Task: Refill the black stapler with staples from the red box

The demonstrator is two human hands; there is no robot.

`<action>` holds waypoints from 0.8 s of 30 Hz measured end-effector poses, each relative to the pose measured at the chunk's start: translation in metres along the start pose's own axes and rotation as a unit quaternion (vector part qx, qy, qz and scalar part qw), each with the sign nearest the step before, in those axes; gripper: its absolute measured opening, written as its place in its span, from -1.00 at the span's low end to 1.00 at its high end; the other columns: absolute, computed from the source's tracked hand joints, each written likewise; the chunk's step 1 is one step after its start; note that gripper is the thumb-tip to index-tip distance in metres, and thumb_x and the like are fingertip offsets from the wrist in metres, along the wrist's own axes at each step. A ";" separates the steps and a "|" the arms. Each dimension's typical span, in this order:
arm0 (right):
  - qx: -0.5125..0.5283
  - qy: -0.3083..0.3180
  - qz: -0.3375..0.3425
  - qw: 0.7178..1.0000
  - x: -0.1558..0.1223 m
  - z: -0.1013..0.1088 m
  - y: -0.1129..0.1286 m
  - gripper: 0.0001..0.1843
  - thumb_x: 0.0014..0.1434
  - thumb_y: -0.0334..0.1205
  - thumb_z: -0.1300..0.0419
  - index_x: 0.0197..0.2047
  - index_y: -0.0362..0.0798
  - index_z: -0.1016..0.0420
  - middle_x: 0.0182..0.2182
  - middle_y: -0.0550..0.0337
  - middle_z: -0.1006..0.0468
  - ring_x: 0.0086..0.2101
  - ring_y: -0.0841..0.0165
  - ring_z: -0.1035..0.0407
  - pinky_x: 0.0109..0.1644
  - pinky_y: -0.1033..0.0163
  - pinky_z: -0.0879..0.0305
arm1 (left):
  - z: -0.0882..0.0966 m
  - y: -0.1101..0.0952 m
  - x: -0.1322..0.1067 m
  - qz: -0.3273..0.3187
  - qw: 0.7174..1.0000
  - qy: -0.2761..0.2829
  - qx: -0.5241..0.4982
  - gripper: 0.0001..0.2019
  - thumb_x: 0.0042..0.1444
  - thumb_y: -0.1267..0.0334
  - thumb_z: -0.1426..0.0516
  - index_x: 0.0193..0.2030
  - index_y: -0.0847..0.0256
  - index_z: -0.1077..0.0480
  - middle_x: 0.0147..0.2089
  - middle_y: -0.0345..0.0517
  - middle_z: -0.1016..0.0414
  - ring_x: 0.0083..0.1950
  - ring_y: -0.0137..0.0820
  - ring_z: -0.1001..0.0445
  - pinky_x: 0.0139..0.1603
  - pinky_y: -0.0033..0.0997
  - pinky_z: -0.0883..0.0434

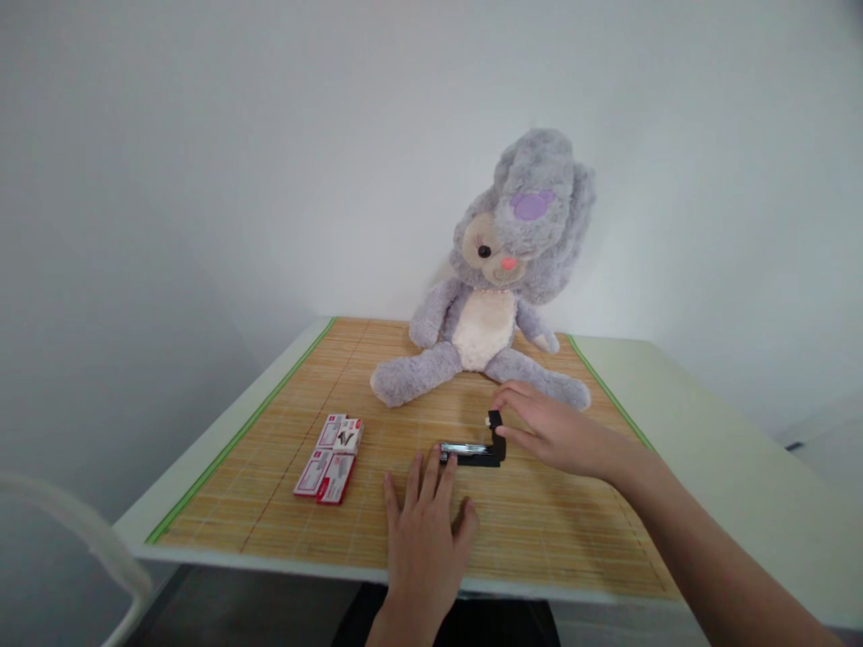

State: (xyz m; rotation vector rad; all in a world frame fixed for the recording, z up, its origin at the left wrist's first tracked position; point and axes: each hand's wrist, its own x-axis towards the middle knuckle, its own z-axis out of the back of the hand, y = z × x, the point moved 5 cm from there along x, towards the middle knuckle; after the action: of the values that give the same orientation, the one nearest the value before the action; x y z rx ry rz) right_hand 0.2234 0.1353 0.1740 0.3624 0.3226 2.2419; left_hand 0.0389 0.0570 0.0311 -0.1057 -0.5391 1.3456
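Note:
A black stapler (500, 446) lies on the bamboo mat with its top cover swung up at the right end. Its shiny metal magazine (468, 448) is exposed along the base. My right hand (556, 436) comes in from the right and pinches the raised cover between thumb and fingers. My left hand (426, 526) rests palm down in front, fingers spread, with fingertips at the stapler's left end. Left of that hand, several small red-and-white staple boxes (330, 458) sit grouped together. One of them shows a picture of staplers.
A grey plush rabbit (485, 328) sits behind the stapler, legs stretched toward it. The green-edged bamboo mat (270, 503) covers much of the pale table (728, 449), which meets a white wall at the back. A blurred white curved bar (87, 526) stands at the lower left.

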 end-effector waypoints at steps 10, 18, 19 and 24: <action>0.026 -0.012 -0.081 0.996 -0.057 0.003 -0.066 -0.65 0.42 0.00 -0.08 0.18 0.09 -0.41 0.13 0.04 -0.48 0.12 0.12 -0.39 0.28 -0.04 -0.32 | 0.000 -0.001 0.004 0.003 1.000 0.004 0.018 -0.38 0.33 0.19 -0.07 0.51 -0.17 -0.11 0.56 -0.15 -0.10 0.58 -0.02 -0.02 0.50 0.52 0.20; 0.094 -0.025 -0.176 0.980 -0.100 -0.039 -0.110 -0.55 0.38 0.11 -0.08 0.20 0.09 -0.39 0.18 -0.01 -0.50 0.15 0.04 -0.40 0.31 -0.16 -0.30 | -0.002 0.001 0.007 0.005 0.999 0.007 0.041 -0.40 0.35 0.17 -0.04 0.52 -0.16 -0.10 0.57 -0.17 -0.09 0.58 -0.05 -0.03 0.51 0.50 0.14; 0.110 -0.029 -0.187 0.976 -0.103 -0.043 -0.112 -0.55 0.38 0.13 -0.07 0.21 0.09 -0.39 0.16 -0.01 -0.52 0.13 0.04 -0.42 0.30 -0.17 -0.32 | -0.003 0.002 0.007 0.003 0.999 0.007 0.044 -0.40 0.36 0.17 -0.03 0.52 -0.17 -0.09 0.57 -0.18 -0.08 0.58 -0.05 -0.02 0.51 0.49 0.12; 0.166 -0.048 -0.230 0.958 -0.113 -0.055 -0.112 -0.49 0.38 0.18 -0.06 0.25 0.10 -0.37 0.15 -0.03 -0.54 0.10 0.05 -0.46 0.19 -0.12 -0.44 | -0.007 0.004 0.006 -0.019 0.999 0.010 0.045 -0.36 0.37 0.16 -0.01 0.56 -0.13 0.01 0.60 -0.18 0.01 0.61 -0.08 0.04 0.53 0.35 -0.02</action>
State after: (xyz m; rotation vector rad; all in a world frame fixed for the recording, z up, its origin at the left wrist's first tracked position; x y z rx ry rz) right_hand 0.3511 0.1129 0.0670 0.5134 0.6645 1.7069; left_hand 0.0390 0.0655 0.0253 -0.0356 -0.4608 1.3274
